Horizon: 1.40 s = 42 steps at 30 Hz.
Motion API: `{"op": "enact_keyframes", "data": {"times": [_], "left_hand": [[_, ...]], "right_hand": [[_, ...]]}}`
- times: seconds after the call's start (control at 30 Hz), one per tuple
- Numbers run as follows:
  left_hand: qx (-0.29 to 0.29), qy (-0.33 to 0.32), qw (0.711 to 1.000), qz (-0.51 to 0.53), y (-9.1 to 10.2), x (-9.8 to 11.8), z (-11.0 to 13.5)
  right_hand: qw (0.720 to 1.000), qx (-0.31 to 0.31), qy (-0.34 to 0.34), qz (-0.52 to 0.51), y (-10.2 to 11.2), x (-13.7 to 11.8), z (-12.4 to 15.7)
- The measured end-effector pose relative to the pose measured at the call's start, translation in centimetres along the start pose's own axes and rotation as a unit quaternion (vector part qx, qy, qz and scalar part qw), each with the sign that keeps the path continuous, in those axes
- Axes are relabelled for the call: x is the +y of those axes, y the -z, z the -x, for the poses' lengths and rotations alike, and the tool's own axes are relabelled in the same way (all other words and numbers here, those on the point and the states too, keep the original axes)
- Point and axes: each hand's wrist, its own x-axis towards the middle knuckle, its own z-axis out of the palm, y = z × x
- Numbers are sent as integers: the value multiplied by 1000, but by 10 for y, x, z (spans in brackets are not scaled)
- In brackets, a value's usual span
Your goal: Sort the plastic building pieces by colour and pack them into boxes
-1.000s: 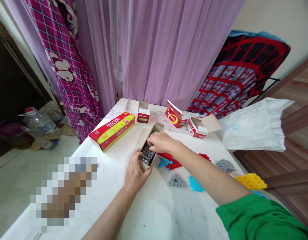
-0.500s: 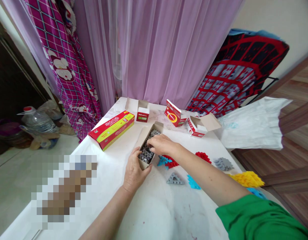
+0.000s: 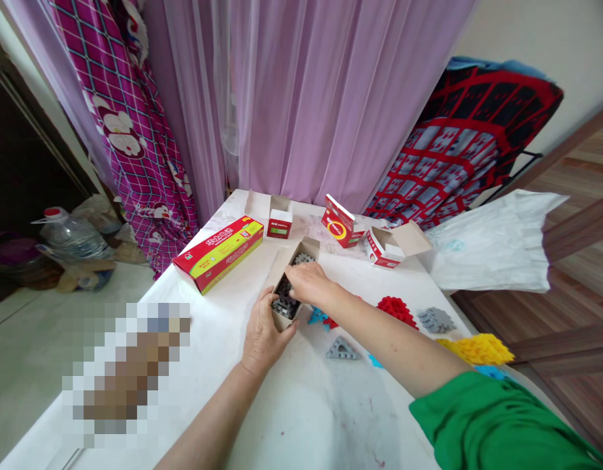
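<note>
Left hand (image 3: 262, 331) clasps open carton (image 3: 283, 321), grey pieces (image 3: 304, 259) already inside; right hand (image 3: 308, 282) dipped in, fingertips hidden, can't tell if pinching; red pieces (image 3: 396, 310), yellow pieces (image 3: 483, 350) loose rightward of grip.

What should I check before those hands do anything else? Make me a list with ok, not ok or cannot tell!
1. Left hand holding the narrow box: ok.
2. Narrow box open on top: ok.
3. Gray pieces inside it: ok.
4. Right hand gripping a piece: cannot tell, fingertips hidden.
5. Blue piece below the right forearm fully visible: not ok, partly covered.
</note>
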Motion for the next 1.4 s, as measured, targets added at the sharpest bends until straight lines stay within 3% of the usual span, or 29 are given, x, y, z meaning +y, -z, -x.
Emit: {"op": "enact_keyframes", "data": {"times": [0.13, 0.3, 0.4, 0.53, 0.73, 1.13, 1.3, 1.4], "left_hand": [[2, 0, 1000, -2, 1, 1, -1], [6, 2, 1000, 3, 2, 4, -3], [4, 3, 1000, 4, 2, 3, -4], [4, 1, 1000, 5, 2, 3, -4], [2, 2, 1000, 2, 2, 3, -4], [0, -1, 1000, -7, 2, 2, -4], [6, -5, 1000, -5, 2, 3, -4], [5, -5, 1000, -2, 2, 2, -4]], "right_hand": [[999, 11, 28, -38, 1, 15, 3], [998, 55, -9, -33, 16, 49, 21], [1000, 9, 8, 1, 12, 58, 37], [995, -79, 48, 47, -16, 48, 56], [998, -65, -2, 0, -50, 40, 62], [989, -114, -89, -8, -47, 36, 56], [991, -98, -87, -23, -46, 36, 60], [992, -98, -68, -40, -34, 48, 70]]}}
